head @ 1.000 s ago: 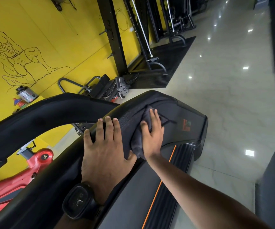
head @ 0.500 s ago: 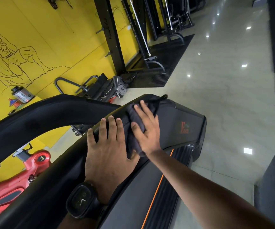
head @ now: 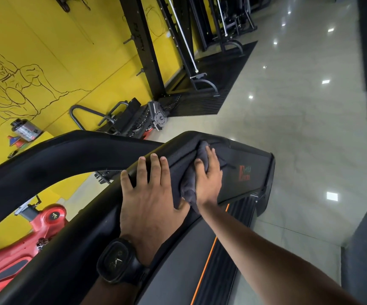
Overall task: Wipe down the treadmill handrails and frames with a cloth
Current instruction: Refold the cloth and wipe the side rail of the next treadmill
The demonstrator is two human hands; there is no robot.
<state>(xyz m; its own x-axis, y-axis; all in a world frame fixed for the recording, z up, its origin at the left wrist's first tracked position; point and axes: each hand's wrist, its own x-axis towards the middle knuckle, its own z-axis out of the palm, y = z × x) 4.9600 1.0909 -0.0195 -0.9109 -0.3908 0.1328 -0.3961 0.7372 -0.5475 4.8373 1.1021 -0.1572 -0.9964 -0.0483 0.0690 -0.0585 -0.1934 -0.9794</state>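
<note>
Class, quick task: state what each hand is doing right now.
Left hand: open, fingers flat on the treadmill handrail.
Right hand: open, straight fingers pressing the cloth against the frame.

Yellow wall (head: 72, 47) with black line-drawn muscular figure (head: 8, 84). Glossy pale tile floor (head: 299, 133) reflects ceiling lights. Black rack (head: 147, 53) stands on dark rubber mat (head: 213, 84). Red exercise bike (head: 24, 249) lower left.

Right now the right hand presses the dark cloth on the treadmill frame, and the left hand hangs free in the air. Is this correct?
Not quite. The head view shows the left hand resting flat on the treadmill frame, beside the dark cloth that the right hand presses there.
</note>
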